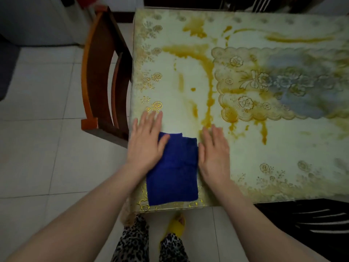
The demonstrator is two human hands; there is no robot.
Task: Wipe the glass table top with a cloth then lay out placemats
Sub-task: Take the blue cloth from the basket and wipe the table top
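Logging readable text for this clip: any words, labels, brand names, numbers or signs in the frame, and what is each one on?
None: no words, numbers, labels or signs are readable anywhere in this frame.
Blue cloth: plain, no tag or print visible.
Table top: only gold flower patterns and yellow-brown stains, no lettering.
Wooden chair: no markings.
Items at the top edge of the view are too dark and cropped to show any text.

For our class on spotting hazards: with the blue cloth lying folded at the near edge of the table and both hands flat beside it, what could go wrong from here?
1. The cloth lies right at the table edge; a pull toward the body could drag it off.
2. The left hand only partly overlaps it and the right hand lies alongside, so it may slip or bunch.
3. Wiping could smear the yellow stains.
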